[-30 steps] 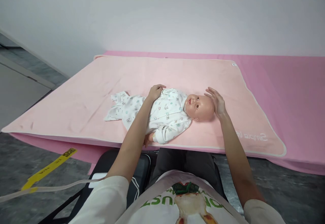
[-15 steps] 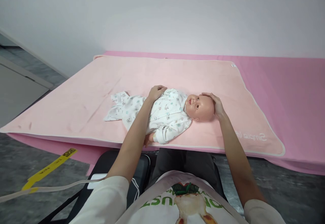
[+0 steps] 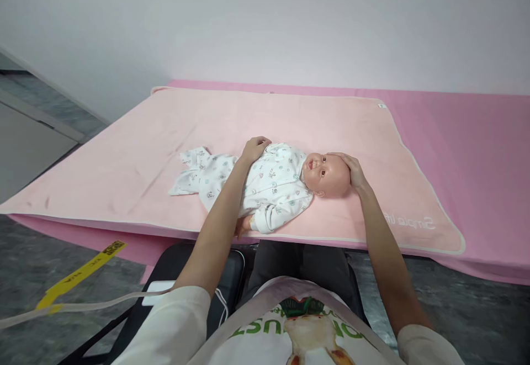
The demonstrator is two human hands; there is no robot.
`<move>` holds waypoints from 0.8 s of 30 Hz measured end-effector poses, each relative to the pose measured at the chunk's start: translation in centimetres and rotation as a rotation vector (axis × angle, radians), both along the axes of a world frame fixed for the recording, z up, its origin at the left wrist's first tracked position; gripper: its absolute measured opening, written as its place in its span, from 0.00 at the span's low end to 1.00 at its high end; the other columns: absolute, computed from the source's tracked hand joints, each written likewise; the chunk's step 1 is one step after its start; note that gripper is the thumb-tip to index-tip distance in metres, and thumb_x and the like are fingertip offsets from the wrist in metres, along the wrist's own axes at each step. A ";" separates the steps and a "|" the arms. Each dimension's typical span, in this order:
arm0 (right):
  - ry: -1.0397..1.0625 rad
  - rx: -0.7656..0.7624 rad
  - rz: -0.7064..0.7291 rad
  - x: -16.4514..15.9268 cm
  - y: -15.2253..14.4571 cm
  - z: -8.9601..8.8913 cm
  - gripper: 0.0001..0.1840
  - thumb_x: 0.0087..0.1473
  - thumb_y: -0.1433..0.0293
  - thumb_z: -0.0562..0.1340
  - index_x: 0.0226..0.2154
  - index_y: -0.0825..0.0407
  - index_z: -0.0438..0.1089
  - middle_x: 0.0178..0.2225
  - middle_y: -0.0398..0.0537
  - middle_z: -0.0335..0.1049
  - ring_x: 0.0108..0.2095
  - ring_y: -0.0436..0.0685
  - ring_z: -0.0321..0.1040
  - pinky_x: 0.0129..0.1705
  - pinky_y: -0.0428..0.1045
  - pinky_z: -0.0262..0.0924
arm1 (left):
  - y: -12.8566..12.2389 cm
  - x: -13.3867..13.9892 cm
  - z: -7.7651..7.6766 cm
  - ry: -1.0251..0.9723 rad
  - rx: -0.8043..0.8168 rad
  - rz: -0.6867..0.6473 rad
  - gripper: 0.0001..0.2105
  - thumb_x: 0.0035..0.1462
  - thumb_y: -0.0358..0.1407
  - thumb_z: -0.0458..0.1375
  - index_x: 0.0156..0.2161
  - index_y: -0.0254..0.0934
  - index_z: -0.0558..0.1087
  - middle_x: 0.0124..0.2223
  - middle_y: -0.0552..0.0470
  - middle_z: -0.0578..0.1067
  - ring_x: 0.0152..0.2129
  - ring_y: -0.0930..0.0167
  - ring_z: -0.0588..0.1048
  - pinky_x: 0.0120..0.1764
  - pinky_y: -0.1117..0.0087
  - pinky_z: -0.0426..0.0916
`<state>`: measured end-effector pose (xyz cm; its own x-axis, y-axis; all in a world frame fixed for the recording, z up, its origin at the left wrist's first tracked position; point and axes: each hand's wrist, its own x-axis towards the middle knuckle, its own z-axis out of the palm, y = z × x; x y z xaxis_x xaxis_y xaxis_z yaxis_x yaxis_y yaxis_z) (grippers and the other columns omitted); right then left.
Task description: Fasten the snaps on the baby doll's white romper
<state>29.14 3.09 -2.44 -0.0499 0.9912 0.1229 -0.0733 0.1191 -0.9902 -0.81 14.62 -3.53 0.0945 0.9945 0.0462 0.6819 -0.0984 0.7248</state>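
Observation:
A baby doll (image 3: 275, 180) in a white patterned sleepsuit lies on its back, head to the right and legs to the left. My left hand (image 3: 256, 148) reaches across the doll's body and rests at its far side, near the end of the far sleeve. Its fingers extend rightward; the doll's far hand is hidden. Against the crown of the doll's bald head (image 3: 333, 176) lies my right hand (image 3: 351, 169), open, with its fingers laid along the far side. The doll's near hand shows beside my left forearm.
Under the doll spreads a light pink mat (image 3: 136, 138) with a pale border, over a darker pink tablecloth (image 3: 476, 177). A wall stands behind. Below the front edge are a black chair (image 3: 165, 268), a white cable and a yellow tag (image 3: 83, 274).
My right-hand fingers have shifted very slightly on the doll's head. The view has tilted a little; the doll and my left hand keep their places.

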 end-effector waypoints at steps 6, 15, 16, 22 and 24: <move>0.087 -0.027 -0.035 0.0 0.2 -0.3 0.17 0.49 0.55 0.57 0.31 0.49 0.74 0.40 0.45 0.74 0.46 0.59 0.67 0.53 0.54 0.58 | -0.1 0.0 0.0 0.000 -0.009 -0.007 0.17 0.49 0.47 0.53 0.34 0.36 0.75 0.36 0.50 0.77 0.35 0.66 0.71 0.40 0.69 0.62; 0.097 0.033 -0.035 0.7 0.5 -0.4 0.23 0.48 0.50 0.56 0.35 0.48 0.74 0.43 0.45 0.73 0.48 0.60 0.66 0.54 0.56 0.57 | 0.3 -0.2 -0.2 -0.005 0.004 -0.010 0.14 0.50 0.41 0.50 0.32 0.37 0.75 0.37 0.50 0.77 0.38 0.66 0.71 0.42 0.70 0.62; 0.030 0.046 -0.001 0.6 0.3 -0.3 0.22 0.48 0.50 0.57 0.35 0.48 0.74 0.43 0.46 0.73 0.48 0.60 0.66 0.54 0.55 0.57 | 0.2 -0.1 -0.2 -0.013 -0.002 -0.008 0.14 0.50 0.42 0.51 0.32 0.36 0.75 0.37 0.50 0.77 0.37 0.66 0.71 0.41 0.70 0.62; -0.033 0.029 0.015 0.1 -0.3 0.3 0.20 0.47 0.52 0.58 0.35 0.48 0.75 0.42 0.45 0.74 0.47 0.60 0.67 0.52 0.55 0.59 | -0.2 0.0 0.1 -0.014 -0.011 -0.004 0.18 0.49 0.49 0.53 0.34 0.36 0.75 0.35 0.50 0.76 0.35 0.67 0.71 0.39 0.70 0.62; 0.013 0.023 -0.006 0.2 -0.1 0.2 0.21 0.47 0.51 0.58 0.35 0.47 0.74 0.43 0.45 0.73 0.48 0.60 0.67 0.53 0.55 0.59 | -0.2 0.0 0.1 -0.010 -0.015 -0.005 0.20 0.51 0.50 0.50 0.34 0.35 0.75 0.36 0.49 0.76 0.36 0.66 0.71 0.41 0.69 0.62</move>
